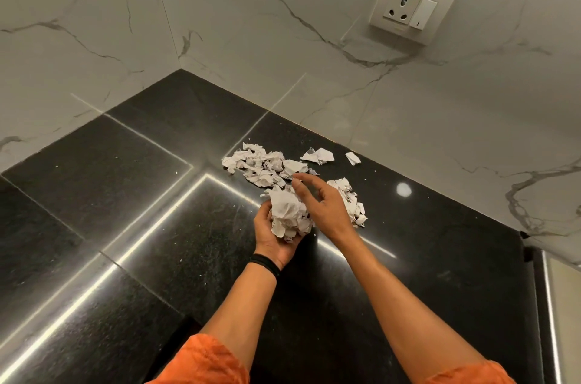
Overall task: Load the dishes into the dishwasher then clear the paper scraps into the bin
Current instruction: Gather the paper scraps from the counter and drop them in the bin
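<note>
The marble-veined wall (283, 21) fills the upper half of the view and meets in a corner above the black polished worktop (141, 210), which runs from that corner toward the viewer and carries bright strip reflections. A cream socket plate (413, 6) with 1 switch sits on the right wall panel.

2 bare forearms reach in from the bottom edge, each ending in an orange sleeve (204, 361). The left wrist wears a dark band (265, 264).

The paper scraps (267, 165) lie on the worktop near the right wall. The main heap is longer than wide, its long axis running from upper left to lower right, roughly parallel to the wall edge. A second smaller heap (352, 201) lies just right of the hands, partly hidden by the right hand. 2 loose pieces sit apart toward the wall: 1 crumpled (318, 156), 1 smaller (352, 158).

The left hand (273, 239) is palm up, fingers curled around a gathered wad of scraps (287, 213), which stands taller than wide in the palm. The right hand (320, 201) hovers over the wad with fingers loosely spread and unclenched, fingertips pointing toward the main heap, holding nothing visible.

Fine white crumbs dot the worktop.
</note>
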